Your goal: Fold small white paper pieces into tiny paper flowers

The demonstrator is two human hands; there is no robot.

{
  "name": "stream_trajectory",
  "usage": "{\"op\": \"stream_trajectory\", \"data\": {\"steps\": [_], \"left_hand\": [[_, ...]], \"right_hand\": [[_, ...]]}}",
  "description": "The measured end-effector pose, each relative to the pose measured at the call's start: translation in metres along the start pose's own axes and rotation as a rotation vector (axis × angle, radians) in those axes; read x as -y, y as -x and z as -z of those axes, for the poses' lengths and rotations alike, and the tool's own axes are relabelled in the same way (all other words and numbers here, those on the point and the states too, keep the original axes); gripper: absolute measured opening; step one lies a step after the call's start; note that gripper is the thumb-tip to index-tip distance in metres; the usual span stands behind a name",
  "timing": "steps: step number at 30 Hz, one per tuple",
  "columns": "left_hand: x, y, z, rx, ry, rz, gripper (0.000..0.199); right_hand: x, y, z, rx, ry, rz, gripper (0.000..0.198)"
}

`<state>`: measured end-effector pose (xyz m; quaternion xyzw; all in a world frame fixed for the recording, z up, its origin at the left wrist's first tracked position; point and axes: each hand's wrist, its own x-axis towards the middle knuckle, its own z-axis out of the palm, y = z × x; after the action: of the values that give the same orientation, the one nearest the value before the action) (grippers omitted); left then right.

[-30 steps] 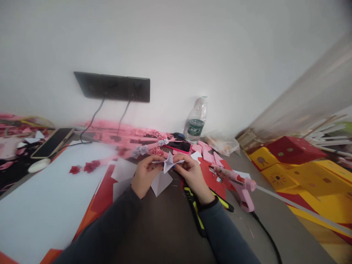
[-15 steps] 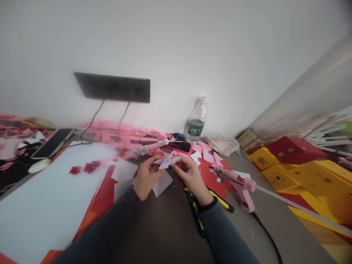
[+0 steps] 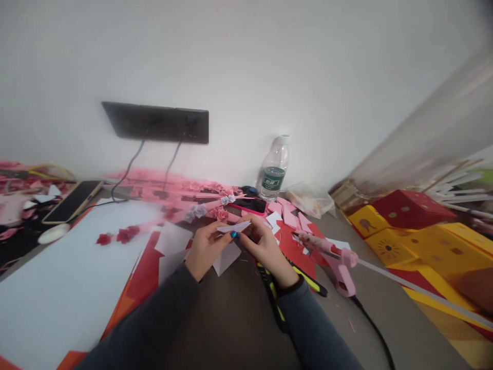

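Note:
Between my two hands is a small folded piece of white paper (image 3: 233, 227), pinched by the fingertips and seen nearly edge-on. My left hand (image 3: 206, 246) is closed on its left side; my right hand (image 3: 267, 251) is closed on its right side, thumbs meeting at the near edge. Below the hands a white paper square (image 3: 227, 258) lies on the table. Two black and yellow cutters (image 3: 271, 295) lie by my right wrist, partly hidden under it. A pink glue gun (image 3: 337, 262) rests to the right of my right hand.
A water bottle (image 3: 273, 172) stands against the wall, beside a pink-edged phone (image 3: 252, 205). Red paper (image 3: 292, 246) lies under the glue gun. Paper flowers (image 3: 128, 234) and a large white sheet (image 3: 69, 288) spread left. Yellow boxes (image 3: 435, 252) stand right. Another phone (image 3: 73, 202) lies far left.
The folded paper has tilted and flattened between my fingers, from its spread faces showing to a thin edge. Both hands stay in nearly the same place.

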<state>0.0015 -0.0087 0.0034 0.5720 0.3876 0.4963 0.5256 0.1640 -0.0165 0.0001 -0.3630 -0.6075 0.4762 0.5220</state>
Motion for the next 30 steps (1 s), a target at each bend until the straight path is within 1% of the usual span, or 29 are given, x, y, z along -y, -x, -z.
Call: {"op": "stream_trajectory", "data": {"steps": [2, 4, 7, 9, 12, 16, 20, 23, 30], "left_hand": [[0.001, 0.0, 0.0, 0.008, 0.011, 0.019, 0.023], [0.0, 0.0, 0.001, 0.024, 0.025, 0.065, 0.021], [-0.002, 0.001, 0.001, 0.085, 0.051, 0.15, 0.025], [-0.003, 0.001, 0.002, 0.122, 0.054, 0.179, 0.027], [-0.002, 0.0, 0.003, 0.122, 0.043, 0.183, 0.03], [0.003, 0.0, 0.004, 0.07, 0.031, 0.16, 0.029], [0.005, -0.001, 0.004, 0.041, 0.004, 0.138, 0.025], [0.004, -0.001, 0.003, 0.031, -0.03, 0.131, 0.025], [0.002, 0.002, 0.003, 0.047, -0.075, 0.146, 0.028]], "right_hand": [[0.004, 0.0, 0.001, 0.009, 0.014, 0.007, 0.026], [0.005, 0.0, 0.002, -0.039, 0.033, 0.015, 0.028], [0.004, -0.001, 0.003, -0.1, 0.052, 0.006, 0.033], [0.002, -0.002, 0.004, -0.085, 0.058, -0.006, 0.035], [0.0, -0.002, 0.003, -0.077, 0.03, -0.016, 0.03], [-0.003, -0.002, 0.001, -0.156, -0.042, 0.004, 0.029], [-0.005, -0.002, 0.001, -0.126, -0.007, 0.003, 0.024], [-0.005, -0.003, 0.001, -0.144, 0.0, 0.005, 0.024], [-0.009, -0.002, 0.002, -0.135, 0.059, -0.013, 0.02]]}}
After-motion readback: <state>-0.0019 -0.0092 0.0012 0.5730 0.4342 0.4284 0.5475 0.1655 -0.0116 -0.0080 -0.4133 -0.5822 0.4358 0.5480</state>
